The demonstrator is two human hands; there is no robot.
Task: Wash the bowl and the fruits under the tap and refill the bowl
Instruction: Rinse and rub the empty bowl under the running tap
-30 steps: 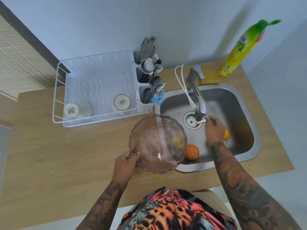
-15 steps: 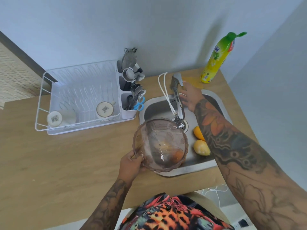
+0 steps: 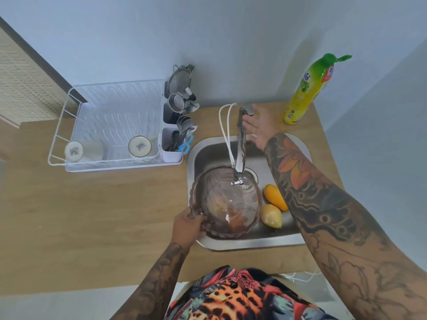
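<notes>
1. Your left hand (image 3: 187, 227) grips the near-left rim of the clear bowl (image 3: 227, 202), fingers curled on its edge, and holds it in the sink (image 3: 251, 244) under the spout of the tap (image 3: 241, 144).
2. Your right hand (image 3: 258, 127) is at the top of the tap, fingers straight and spread, holding nothing.
3. 2 yellow-orange fruits (image 3: 275, 197) lie in the sink just right of the bowl; something orange shows through the bowl, unclear.
4. A dish rack (image 3: 111, 128) with 2 cups stands on the counter (image 3: 92, 215) to the left.
5. A detergent bottle (image 3: 307, 91) stands behind the sink, right.
</notes>
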